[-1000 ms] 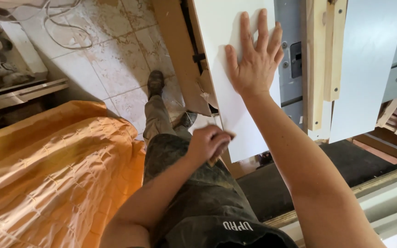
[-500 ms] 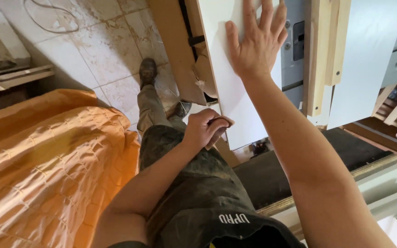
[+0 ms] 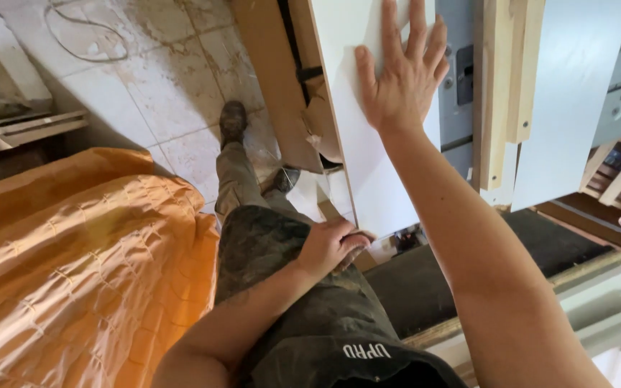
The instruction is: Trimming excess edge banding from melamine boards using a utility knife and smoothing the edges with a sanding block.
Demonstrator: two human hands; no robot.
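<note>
My right hand (image 3: 400, 79) lies flat, fingers spread, on the face of a white board (image 3: 368, 154) that stands in front of me. My left hand (image 3: 328, 248) is curled around the board's lower near corner, fingers wrapped under its edge, close to my thigh. A brown wooden panel (image 3: 271, 86) leans just left of the white board, with a dark strap running along it. My legs in dark stained trousers and one boot (image 3: 233, 118) show below on the floor.
An orange quilted cover (image 3: 80, 266) fills the lower left. Pale tiled floor (image 3: 159, 79) with a loose cable lies ahead. More white panels and timber strips (image 3: 497, 93) stand to the right, with a dark mat (image 3: 425, 280) beneath them.
My left hand has slid down and gripped the board's lower corner. My right hand stays flat on the board, and the view has shifted slightly.
</note>
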